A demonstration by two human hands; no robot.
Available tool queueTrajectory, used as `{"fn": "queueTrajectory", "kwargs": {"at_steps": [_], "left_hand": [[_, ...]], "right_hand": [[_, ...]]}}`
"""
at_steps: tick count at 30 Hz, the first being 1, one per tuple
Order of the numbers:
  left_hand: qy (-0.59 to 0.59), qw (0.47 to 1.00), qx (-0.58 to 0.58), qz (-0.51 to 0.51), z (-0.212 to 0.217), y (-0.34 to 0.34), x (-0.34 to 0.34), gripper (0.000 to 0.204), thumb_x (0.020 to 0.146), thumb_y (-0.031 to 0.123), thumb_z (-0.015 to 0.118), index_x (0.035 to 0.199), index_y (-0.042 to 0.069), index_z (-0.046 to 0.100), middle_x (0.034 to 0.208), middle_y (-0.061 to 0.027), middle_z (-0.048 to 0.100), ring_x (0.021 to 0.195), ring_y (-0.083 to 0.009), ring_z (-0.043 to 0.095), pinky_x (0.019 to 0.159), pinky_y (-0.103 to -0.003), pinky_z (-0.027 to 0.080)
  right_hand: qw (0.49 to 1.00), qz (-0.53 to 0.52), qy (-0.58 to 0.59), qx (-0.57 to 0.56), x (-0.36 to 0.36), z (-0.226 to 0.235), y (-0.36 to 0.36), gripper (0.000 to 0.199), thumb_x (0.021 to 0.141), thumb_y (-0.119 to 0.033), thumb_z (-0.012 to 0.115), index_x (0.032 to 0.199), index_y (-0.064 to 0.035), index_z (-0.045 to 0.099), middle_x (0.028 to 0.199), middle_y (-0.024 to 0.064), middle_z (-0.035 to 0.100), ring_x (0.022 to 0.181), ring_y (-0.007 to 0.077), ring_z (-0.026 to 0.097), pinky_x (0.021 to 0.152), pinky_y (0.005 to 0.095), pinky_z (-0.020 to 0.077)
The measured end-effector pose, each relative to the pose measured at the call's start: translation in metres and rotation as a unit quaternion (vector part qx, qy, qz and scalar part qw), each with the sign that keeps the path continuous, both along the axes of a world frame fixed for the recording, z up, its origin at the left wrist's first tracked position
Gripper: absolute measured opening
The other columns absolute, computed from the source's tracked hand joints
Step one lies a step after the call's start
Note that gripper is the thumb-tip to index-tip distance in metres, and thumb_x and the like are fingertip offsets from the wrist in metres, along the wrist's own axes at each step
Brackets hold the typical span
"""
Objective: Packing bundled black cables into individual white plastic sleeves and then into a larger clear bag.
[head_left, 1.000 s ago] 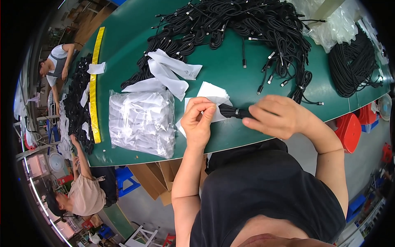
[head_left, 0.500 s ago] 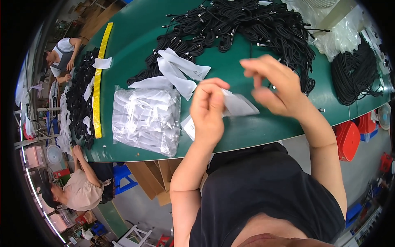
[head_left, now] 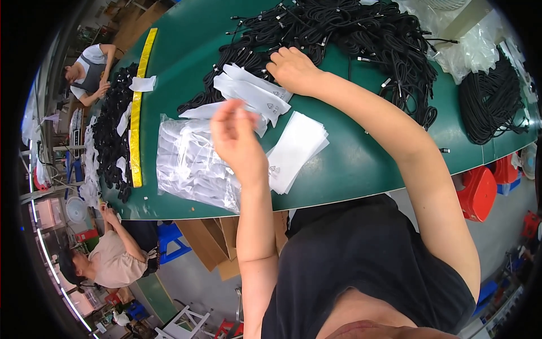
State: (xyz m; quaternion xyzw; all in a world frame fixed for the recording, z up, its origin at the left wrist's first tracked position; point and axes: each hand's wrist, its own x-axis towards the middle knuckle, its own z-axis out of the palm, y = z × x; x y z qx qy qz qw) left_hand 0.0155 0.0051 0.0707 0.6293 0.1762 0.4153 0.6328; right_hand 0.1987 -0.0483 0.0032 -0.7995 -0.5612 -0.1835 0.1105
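Observation:
My right hand point(head_left: 294, 70) reaches to the near edge of a heap of black coiled cables point(head_left: 361, 37). Its fingers curl down against the cables, and the tips are hidden, so what they hold cannot be made out. Motion smears the fingers of my left hand point(head_left: 240, 138), raised in front of several bulging white pouches point(head_left: 248, 87); whether it holds anything cannot be told. To its right lies a fanned stack of flat white pouches point(head_left: 299, 147) with small printed marks. A clear plastic bag packed with white pouches point(head_left: 195, 164) lies to its left.
A yellow strip point(head_left: 145, 73) runs along the left of the green table point(head_left: 361, 175), with more black cables point(head_left: 110, 135) beyond it. Two co-workers point(head_left: 87, 73) are at that side. A large black cable bundle point(head_left: 490, 101) and clear plastic bags lie at right. Red stools point(head_left: 477, 192) stand below.
My right hand has moved up and left to the cable heap. My left hand has moved left, toward the bulging pouches. The pouch between my hands has left them, and the flat stack is now uncovered.

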Motion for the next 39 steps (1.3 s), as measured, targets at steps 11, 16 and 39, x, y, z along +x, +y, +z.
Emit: {"fn": "queueTrajectory", "kwargs": {"at_steps": [11,16,39], "left_hand": [[0.332,0.803,0.486,-0.097,-0.058,-0.045,-0.024,0.044,0.075,0.020,0.070,0.109,-0.005,0.055,0.102,-0.0145,0.049,0.095,-0.0305,0.048,0.079,-0.038,0.040],[0.301,0.780,0.544,-0.072,-0.060,-0.041,-0.026,0.051,0.077,0.025,0.068,0.115,-0.004,0.052,0.111,-0.0174,0.049,0.101,-0.0328,0.045,0.087,-0.044,0.034],[0.202,0.876,0.391,-0.195,-0.064,-0.045,-0.048,0.010,0.070,0.001,0.068,0.078,0.002,0.062,0.079,-0.0085,0.055,0.075,-0.0266,0.054,0.065,-0.035,0.044]], "right_hand": [[0.998,-0.069,-0.003,0.001,-0.027,0.010,-0.064,0.016,0.062,-0.010,0.063,0.076,-0.0039,0.059,0.078,0.0100,0.059,0.077,0.0242,0.055,0.068,0.0349,0.0401],[0.995,-0.084,0.051,-0.011,-0.037,0.016,-0.098,0.021,0.062,-0.008,0.062,0.082,-0.0024,0.057,0.080,0.0119,0.059,0.076,0.0258,0.056,0.068,0.0362,0.0404],[0.907,0.002,0.357,0.225,-0.098,0.045,-0.207,0.033,0.066,-0.001,0.068,0.099,-0.0015,0.060,0.092,0.0111,0.054,0.077,0.0227,0.057,0.064,0.0293,0.0481]]}}
